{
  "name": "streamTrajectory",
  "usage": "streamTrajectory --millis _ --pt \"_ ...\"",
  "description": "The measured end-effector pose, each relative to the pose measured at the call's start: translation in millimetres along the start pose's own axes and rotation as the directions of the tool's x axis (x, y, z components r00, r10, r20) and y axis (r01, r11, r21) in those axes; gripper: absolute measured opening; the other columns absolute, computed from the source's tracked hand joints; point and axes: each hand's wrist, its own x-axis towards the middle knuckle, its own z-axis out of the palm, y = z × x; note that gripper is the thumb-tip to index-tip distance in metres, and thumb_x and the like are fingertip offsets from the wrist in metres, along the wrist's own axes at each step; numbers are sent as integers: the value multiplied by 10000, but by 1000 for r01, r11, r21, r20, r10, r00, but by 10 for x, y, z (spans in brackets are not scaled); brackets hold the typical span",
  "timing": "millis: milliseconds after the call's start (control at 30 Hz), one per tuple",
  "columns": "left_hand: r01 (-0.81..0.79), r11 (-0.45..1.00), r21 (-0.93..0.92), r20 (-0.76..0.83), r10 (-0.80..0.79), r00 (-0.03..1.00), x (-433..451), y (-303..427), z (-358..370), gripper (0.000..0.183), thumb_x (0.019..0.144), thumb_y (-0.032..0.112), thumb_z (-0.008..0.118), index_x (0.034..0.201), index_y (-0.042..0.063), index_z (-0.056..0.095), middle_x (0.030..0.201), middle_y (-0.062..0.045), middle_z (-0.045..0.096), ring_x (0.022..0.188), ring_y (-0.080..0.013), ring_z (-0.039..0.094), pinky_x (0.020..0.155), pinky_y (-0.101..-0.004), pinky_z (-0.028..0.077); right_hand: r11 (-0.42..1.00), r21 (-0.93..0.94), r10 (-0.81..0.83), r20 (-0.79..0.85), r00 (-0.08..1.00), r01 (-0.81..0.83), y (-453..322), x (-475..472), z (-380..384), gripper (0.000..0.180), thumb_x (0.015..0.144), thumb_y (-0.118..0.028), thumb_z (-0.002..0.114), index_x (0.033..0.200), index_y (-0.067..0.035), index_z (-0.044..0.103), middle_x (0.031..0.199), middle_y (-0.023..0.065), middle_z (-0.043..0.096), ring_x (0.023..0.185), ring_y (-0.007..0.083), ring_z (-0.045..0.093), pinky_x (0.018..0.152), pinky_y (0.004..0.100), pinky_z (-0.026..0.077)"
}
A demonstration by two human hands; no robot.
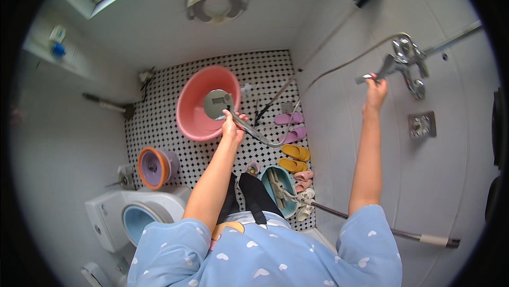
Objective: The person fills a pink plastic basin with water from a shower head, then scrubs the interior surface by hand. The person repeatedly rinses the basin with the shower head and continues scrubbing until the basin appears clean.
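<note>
My left hand (pixel 233 127) grips the handle of a chrome shower head (pixel 216 105), whose round plate is over the pink plastic basin (pixel 187 106) on the floor. From the handle, a flexible metal hose (pixel 317 78) loops down and then up to the chrome wall mixer tap (pixel 403 62). Reaching out to the right, my right hand (pixel 375 93) has its fingers on the tap's lever (pixel 365 78). I cannot tell whether water is running.
Plastic slippers (pixel 293 152) line the right wall. Beside my legs a mop head (pixel 277 187) rests in a blue basin (pixel 261 176), its pole slanting right. At left are nested tubs (pixel 142 175) and a white toilet (pixel 115 203) with a blue basin (pixel 135 217) on it.
</note>
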Motion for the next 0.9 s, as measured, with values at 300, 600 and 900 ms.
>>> streamTrajectory --millis 300,600,900 --pt "19 995 -94 -29 -22 999 413 233 -603 506 862 530 321 958 47 440 844 -129 553 821 -286 553 788 -391 447 932 353 -39 -117 992 79 -291 -494 466 260 812 14 439 1072 8 451 1044 86 517 929 156 510 816 302 414" --pt "-62 989 -137 184 87 979 544 466 -967 485 873 483 332 1040 37 422 802 -69 474 778 -191 485 796 -343 420 768 65 416 705 574 -637 1318 -2305 2537 252 875 -160 491 1098 -46 514 1047 94 544 913 193 553 786 313 466" --pt "-61 991 -117 305 94 948 278 767 -1398 324 895 424 338 947 116 422 921 -50 465 818 -154 470 832 -340 370 324 -123 619 778 112 -938 1819 -3189 4387 300 912 -278 426 909 -2 543 702 43 512 646 152 488 616 272 441"
